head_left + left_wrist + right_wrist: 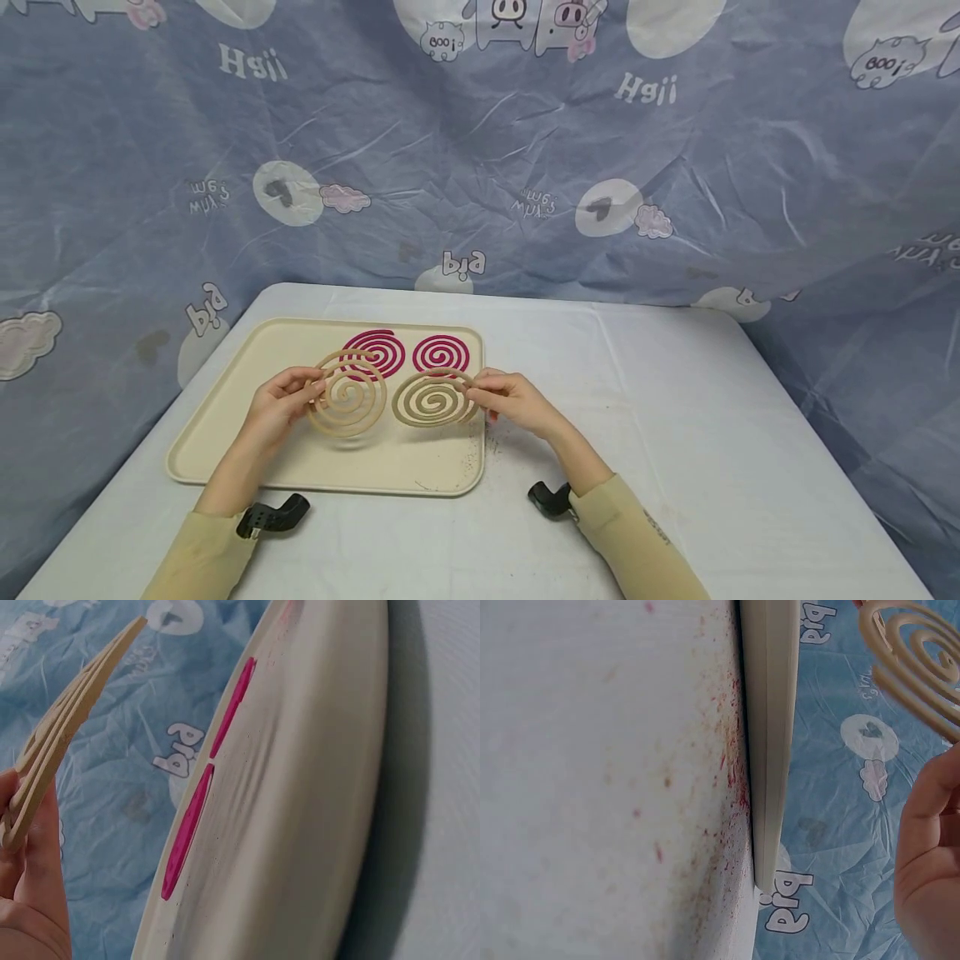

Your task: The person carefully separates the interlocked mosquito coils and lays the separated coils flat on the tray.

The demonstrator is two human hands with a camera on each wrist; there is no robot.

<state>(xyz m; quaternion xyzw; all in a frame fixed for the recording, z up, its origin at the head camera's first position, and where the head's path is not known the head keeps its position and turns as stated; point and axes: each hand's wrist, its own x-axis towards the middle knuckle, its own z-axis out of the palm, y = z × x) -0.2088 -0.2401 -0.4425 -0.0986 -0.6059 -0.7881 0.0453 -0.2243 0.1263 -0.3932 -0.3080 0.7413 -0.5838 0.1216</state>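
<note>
My left hand [276, 408] pinches a light tan mosquito coil [347, 396] at its left edge, tilted up above the tray. In the left wrist view that tan coil [71, 720] appears edge-on, as stacked strips, between thumb and fingers. My right hand [517, 403] pinches a darker tan mosquito coil [435, 402] by its right edge, flatter than the other. Both coils are held side by side. Behind them, two magenta mosquito coils [441, 354] lie on the cream tray [217, 392]; the held coils overlap them in the head view.
Fine crumbs [731, 772] are scattered along the tray's right side on the white-covered table [637, 433]. A blue-grey patterned curtain [450, 150] hangs behind and around the table. Black wrist mounts [273, 515] stick out from both sleeves.
</note>
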